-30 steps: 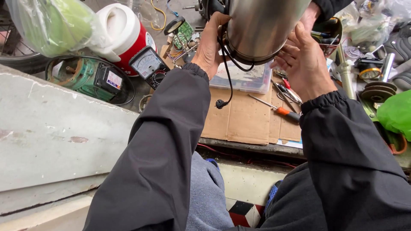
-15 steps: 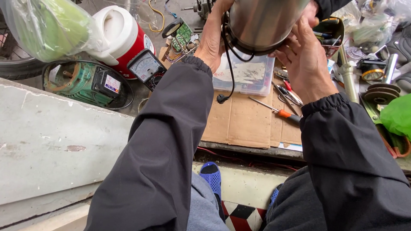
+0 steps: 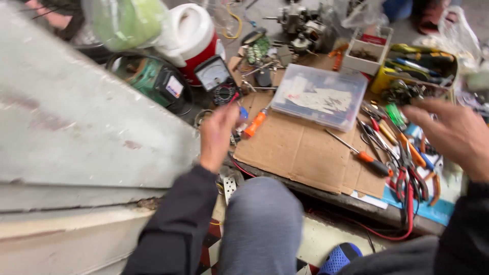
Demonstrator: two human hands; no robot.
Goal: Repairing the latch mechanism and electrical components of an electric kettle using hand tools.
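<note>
Concrete slab (image 3: 76, 127), grey and stained, fills the left side. Beyond its upper edge lie a green bag (image 3: 125, 20), a white-and-red jug (image 3: 191, 38) and a green device (image 3: 153, 81) ringed by a black cable. A multimeter (image 3: 216, 79) lies just right of the device, its dial facing up.

The left hand (image 3: 218, 135) hangs just below the multimeter, fingers loosely curled and blurred; it holds nothing that can be made out. An orange-handled screwdriver (image 3: 254, 124) lies just beside its fingertips on the edge of a cardboard sheet (image 3: 300, 153). Whether the hand touches it cannot be told.

A clear plastic box (image 3: 318, 97) rests on the far part of the cardboard. A second screwdriver (image 3: 359, 153) lies near the right end of the sheet, beside a heap of pliers and cutters (image 3: 407, 168) with red and orange grips. A yellow tray (image 3: 415, 66) of tools sits behind them.

The right hand (image 3: 453, 132) hovers above the pliers, fingers spread and empty, touching nothing. A grey knee (image 3: 262, 219) shows at the bottom centre.
</note>
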